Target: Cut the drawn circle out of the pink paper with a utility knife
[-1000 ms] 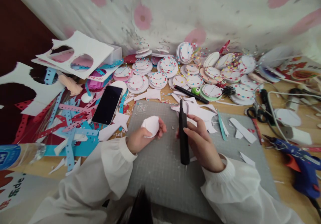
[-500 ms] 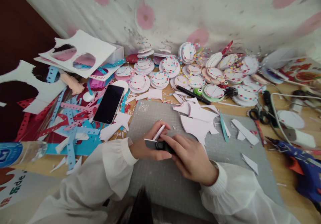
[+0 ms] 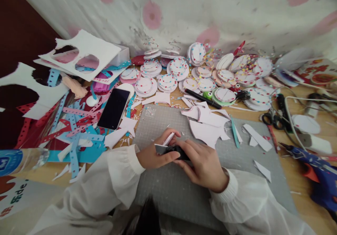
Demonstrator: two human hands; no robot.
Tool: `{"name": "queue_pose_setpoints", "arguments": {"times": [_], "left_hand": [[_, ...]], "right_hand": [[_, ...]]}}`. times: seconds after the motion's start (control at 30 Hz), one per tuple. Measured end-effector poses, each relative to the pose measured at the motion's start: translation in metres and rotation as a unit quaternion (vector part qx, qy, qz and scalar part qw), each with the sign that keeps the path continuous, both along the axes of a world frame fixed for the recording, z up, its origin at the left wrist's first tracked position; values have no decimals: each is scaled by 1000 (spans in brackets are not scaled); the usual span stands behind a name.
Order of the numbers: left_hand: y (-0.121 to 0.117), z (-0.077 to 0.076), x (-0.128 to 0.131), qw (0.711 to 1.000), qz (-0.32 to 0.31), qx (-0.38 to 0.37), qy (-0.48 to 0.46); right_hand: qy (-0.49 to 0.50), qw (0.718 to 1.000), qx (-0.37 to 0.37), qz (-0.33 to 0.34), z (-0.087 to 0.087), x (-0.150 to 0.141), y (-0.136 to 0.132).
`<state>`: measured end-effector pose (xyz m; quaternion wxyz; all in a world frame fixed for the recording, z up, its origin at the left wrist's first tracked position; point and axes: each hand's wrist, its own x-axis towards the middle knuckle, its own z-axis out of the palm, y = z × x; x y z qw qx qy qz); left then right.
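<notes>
My right hand (image 3: 204,163) is closed around the black handle of a utility knife (image 3: 181,153), whose flat blade points left. My left hand (image 3: 155,156) holds a small white foam-board piece (image 3: 169,139) upright behind the blade, its thumb resting against the knife. Whether the blade touches the piece cannot be made out. Both hands are above a grey cutting mat (image 3: 168,196). Just beyond them on the mat lie white board offcuts (image 3: 207,128) with curved edges.
Behind the mat stand several layered white discs with beaded strings (image 3: 146,86). A phone (image 3: 114,108) lies among coloured strips (image 3: 75,140) at left, near a bottle (image 3: 23,161). Scissors (image 3: 272,119), a blue glue gun (image 3: 316,178) and cables are at right; a teal tool (image 3: 234,133) lies on the mat.
The knife has shifted slightly right and up in my hands, and my left thumb now lies across its black body. The surrounding things have stayed put.
</notes>
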<state>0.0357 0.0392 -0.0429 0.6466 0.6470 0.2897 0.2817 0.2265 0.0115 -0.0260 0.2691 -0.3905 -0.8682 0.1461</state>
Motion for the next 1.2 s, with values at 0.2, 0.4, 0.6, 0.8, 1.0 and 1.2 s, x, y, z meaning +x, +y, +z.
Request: {"name": "queue_pose_setpoints", "arguments": {"times": [0.2, 0.4, 0.6, 0.8, 1.0, 1.2], "left_hand": [[-2, 2, 2, 998, 36, 44, 19], [-2, -2, 1, 998, 34, 57, 16], [-3, -7, 1, 997, 48, 57, -3], [-4, -5, 2, 997, 67, 49, -4], [-2, -7, -2, 983, 96, 150, 42], [-2, -5, -2, 996, 77, 34, 14]], "right_hand": [[25, 999, -21, 8, 0, 2, -2], [16, 999, 28, -10, 1, 1, -2], [-9, 997, 67, -35, 2, 0, -5], [-5, 997, 57, -58, 1, -3, -10], [57, 992, 5, -108, -3, -3, -10], [73, 996, -20, -56, -2, 0, -5]]}}
